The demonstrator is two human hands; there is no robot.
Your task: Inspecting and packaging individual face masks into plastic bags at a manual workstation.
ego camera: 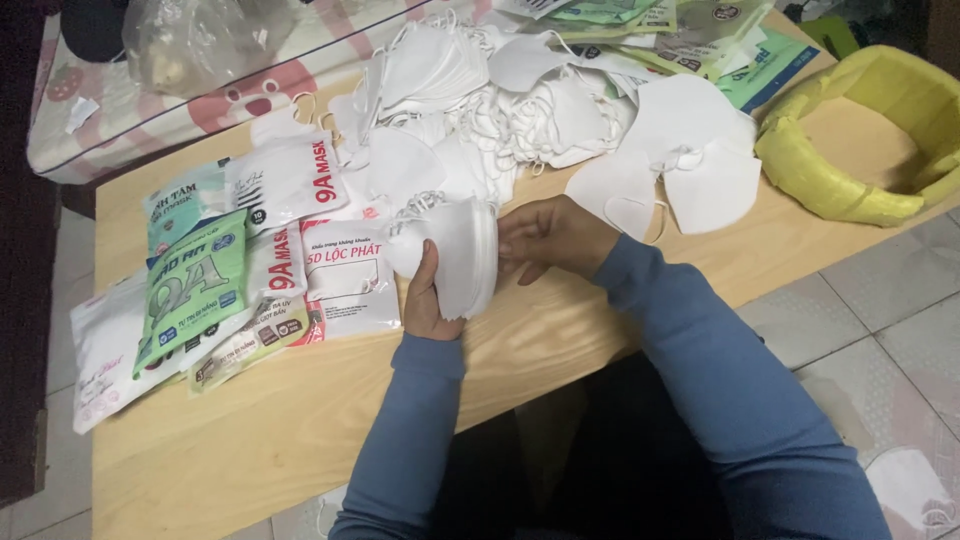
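My left hand (425,300) grips a stack of folded white face masks (455,255) held upright on edge above the low wooden table (300,420). My right hand (550,235) presses against the stack's right side, fingers curled on it. Both arms wear blue sleeves. Behind the hands lies a big loose pile of white masks (500,110), with two separate masks (665,175) lying just right of my right hand.
Flat printed mask packets (190,285) in white and green are spread over the table's left half. More packets (690,30) lie at the far right. A yellow plastic-lined box (850,140) sits at the table's right end. Tiled floor lies to the right.
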